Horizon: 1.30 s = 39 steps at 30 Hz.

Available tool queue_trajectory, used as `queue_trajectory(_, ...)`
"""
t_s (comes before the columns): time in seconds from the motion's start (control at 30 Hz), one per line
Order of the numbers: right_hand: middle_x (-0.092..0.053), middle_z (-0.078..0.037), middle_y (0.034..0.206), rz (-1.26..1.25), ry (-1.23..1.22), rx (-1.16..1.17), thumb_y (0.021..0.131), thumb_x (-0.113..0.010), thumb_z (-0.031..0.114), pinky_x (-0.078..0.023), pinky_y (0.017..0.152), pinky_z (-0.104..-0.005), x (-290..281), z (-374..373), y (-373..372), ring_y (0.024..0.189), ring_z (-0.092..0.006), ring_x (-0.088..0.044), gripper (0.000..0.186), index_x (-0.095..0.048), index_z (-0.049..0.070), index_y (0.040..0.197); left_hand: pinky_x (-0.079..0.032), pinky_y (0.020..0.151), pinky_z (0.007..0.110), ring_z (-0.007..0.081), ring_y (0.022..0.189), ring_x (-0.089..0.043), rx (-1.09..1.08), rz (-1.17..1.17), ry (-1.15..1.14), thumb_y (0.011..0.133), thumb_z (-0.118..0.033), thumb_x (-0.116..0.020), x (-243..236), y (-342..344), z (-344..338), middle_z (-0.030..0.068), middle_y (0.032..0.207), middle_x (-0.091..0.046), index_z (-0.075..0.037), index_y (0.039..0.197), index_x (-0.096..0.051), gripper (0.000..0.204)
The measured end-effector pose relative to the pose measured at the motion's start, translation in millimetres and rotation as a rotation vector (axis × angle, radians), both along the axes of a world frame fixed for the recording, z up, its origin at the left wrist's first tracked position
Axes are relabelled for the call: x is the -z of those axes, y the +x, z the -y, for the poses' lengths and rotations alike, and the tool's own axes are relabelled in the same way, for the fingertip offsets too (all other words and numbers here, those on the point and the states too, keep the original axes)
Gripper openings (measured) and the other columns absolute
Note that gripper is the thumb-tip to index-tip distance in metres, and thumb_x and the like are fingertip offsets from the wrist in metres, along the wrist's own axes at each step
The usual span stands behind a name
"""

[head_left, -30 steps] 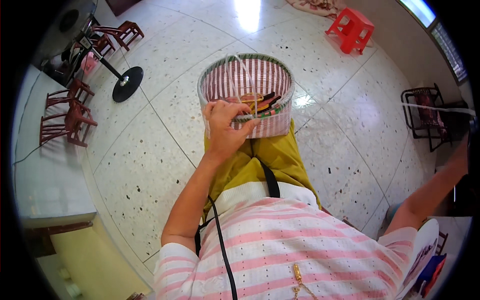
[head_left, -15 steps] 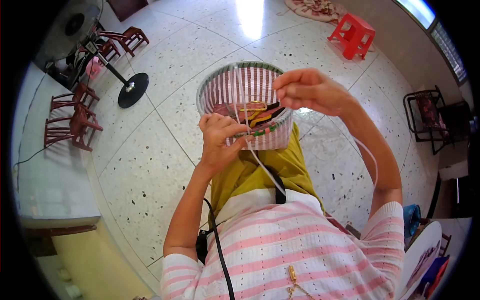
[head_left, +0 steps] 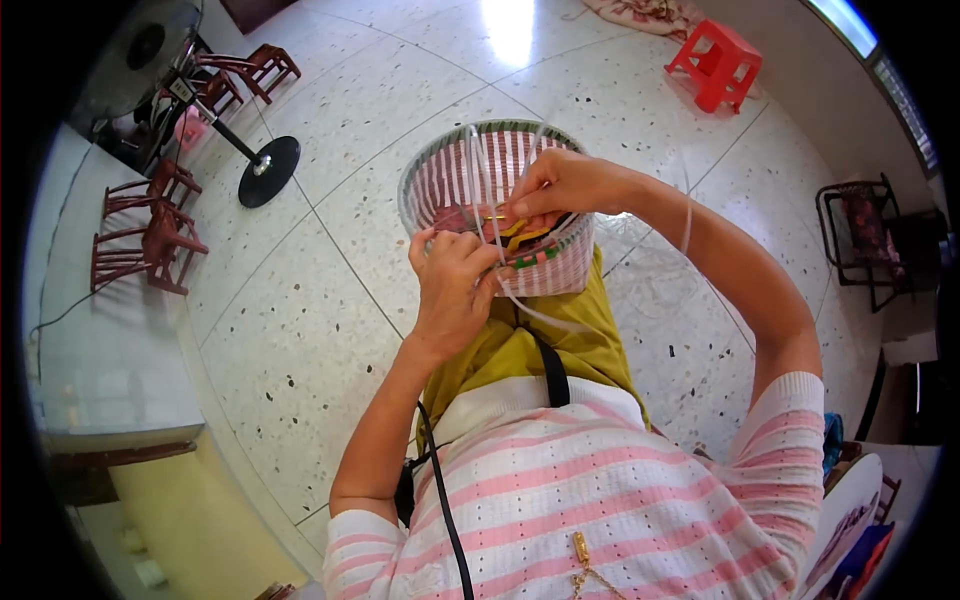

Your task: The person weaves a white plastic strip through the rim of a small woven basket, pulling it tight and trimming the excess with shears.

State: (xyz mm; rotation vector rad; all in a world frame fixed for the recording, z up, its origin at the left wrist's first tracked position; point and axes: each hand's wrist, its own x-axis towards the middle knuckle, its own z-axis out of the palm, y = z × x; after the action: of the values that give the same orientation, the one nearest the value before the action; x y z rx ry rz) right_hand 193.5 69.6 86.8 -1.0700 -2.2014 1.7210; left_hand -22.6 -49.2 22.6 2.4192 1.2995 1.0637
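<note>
A pink-and-white woven basket (head_left: pixel 433 175) with a grey-and-green rim rests on my lap, on olive trousers (head_left: pixel 590 335). My left hand (head_left: pixel 449 283) grips its near rim, fingers bent over the edge beside thin pale plastic strips (head_left: pixel 545 319) that loop across it and hang down. My right hand (head_left: pixel 575 185) is inside the basket above that rim, thumb and forefinger pinched; a strip seems to be between them, though it is small. Yellow and black tools (head_left: pixel 529 234) lie inside, partly hidden by both hands.
A standing fan (head_left: pixel 269 170) and small wooden chairs (head_left: pixel 160 245) are on the left. A red plastic stool (head_left: pixel 715 68) and a bunched patterned cloth (head_left: pixel 640 15) are at the back right. A black folding chair (head_left: pixel 858 240) stands on the right by the wall.
My right hand came in from the far right edge to the basket, then moved left and down into it, trailing the strip. My left hand stayed on the rim, shifting slightly.
</note>
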Motion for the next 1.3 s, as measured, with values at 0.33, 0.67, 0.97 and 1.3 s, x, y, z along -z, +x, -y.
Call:
queue_trajectory(0.33,-0.074,-0.009,0.084,0.004,-0.336,-0.075,0.083,-0.074,-0.003,-0.053,0.060,-0.0234,28.3,-8.5,-24.0,0.070,-0.0109,-0.067,0.010,-0.075,-0.007,0.092,-0.023,0.106,0.051,0.0257,0.099,-0.051,-0.023,-0.005,-0.008,0.082,-0.011,-0.071,1.0,1.5,-1.6,0.0042,0.089,-0.055,-0.008,0.093,-0.064,0.014)
queue_trajectory(0.67,-0.073,-0.009,0.085,-0.069,-0.445,-0.101,0.082,-0.074,-0.006,-0.056,0.064,-0.0242,35.2,-9.9,-22.0,0.073,-0.0135,-0.067,0.007,-0.074,-0.006,0.089,-0.023,0.107,0.051,0.0269,0.097,-0.051,-0.037,0.059,0.021,0.081,-0.013,-0.072,4.4,3.4,-1.4,0.0050,0.089,-0.059,-0.007,0.095,-0.065,0.017)
queue_trajectory(0.97,-0.073,-0.010,0.086,-0.114,-0.288,-0.144,0.081,-0.073,-0.007,-0.055,0.062,-0.0235,32.4,-6.8,-22.3,0.069,-0.0130,-0.067,0.009,-0.075,-0.006,0.090,-0.023,0.108,0.049,0.0281,0.097,-0.051,-0.021,0.079,0.029,0.082,-0.011,-0.071,9.7,3.8,-5.9,0.0070,0.087,-0.056,-0.006,0.094,-0.062,0.016)
queue_trajectory(1.3,-0.072,-0.006,0.086,0.093,-0.368,-0.150,0.090,-0.073,0.006,-0.053,0.068,-0.0226,35.5,-17.7,-16.2,0.073,-0.0094,-0.064,0.011,-0.074,-0.004,0.093,-0.027,0.102,0.045,0.0263,0.092,-0.053,-0.005,0.086,0.036,0.077,-0.009,-0.073,8.6,7.6,-10.8,0.0059,0.085,-0.058,-0.005,0.094,-0.064,0.020)
